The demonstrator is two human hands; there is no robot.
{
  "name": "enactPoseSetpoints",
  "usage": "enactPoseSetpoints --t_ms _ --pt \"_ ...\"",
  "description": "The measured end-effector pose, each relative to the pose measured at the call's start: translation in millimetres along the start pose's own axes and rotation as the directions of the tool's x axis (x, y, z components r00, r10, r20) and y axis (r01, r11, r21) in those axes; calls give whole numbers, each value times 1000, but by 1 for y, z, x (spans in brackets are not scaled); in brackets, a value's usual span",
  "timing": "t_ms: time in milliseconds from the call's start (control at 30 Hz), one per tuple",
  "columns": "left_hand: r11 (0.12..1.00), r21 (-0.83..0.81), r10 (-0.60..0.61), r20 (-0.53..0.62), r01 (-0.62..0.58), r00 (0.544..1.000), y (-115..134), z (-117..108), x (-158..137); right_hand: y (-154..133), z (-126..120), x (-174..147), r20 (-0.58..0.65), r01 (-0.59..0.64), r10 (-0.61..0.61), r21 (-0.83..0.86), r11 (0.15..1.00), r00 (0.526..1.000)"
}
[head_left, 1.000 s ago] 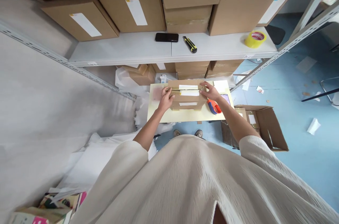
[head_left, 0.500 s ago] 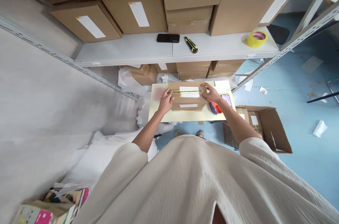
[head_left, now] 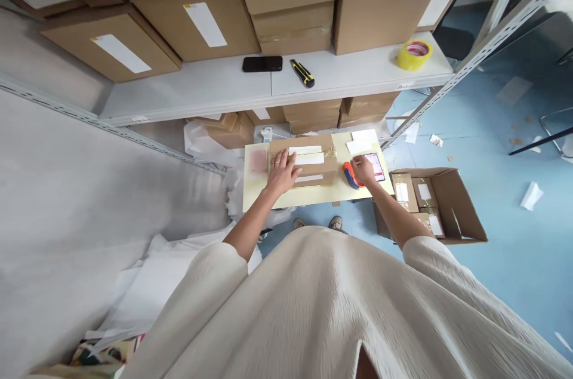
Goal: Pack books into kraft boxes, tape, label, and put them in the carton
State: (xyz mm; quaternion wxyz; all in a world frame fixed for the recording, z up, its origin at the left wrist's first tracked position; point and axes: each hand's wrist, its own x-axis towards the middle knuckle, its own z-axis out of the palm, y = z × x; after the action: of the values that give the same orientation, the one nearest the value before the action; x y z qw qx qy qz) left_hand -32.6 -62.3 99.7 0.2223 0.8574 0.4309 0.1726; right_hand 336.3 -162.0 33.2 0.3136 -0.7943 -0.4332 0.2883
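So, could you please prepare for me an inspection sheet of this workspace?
Surface: pale yellow table, the cardboard box left of its centre.
Job's things: cardboard box with white labels; orange-and-blue tool to its right.
Clutter: lit phone and white papers at the table's right; paper scrap on the floor.
Hands: left hand on the box; right hand at the tool, grip unclear.
Cables: nothing clearly seen.
Surroundings: shelf with dark phone, knife, yellow tape roll; open carton holding smaller boxes.
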Motion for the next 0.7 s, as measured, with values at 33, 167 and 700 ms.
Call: enactPoseSetpoints --t_ms 33,167,700 --pt "1000 -2 -3 1 3 1000 -1 0 0 16 -1 -6 64 -69 76 -103 992 995" --pt "1000 7 -19 14 19 1000 -1 0 2 58 3 -25 198 -112 196 -369 923 960" --pt "1000 3 -28 4 28 1000 1 0 1 54 -9 -20 149 -53 123 -401 914 981"
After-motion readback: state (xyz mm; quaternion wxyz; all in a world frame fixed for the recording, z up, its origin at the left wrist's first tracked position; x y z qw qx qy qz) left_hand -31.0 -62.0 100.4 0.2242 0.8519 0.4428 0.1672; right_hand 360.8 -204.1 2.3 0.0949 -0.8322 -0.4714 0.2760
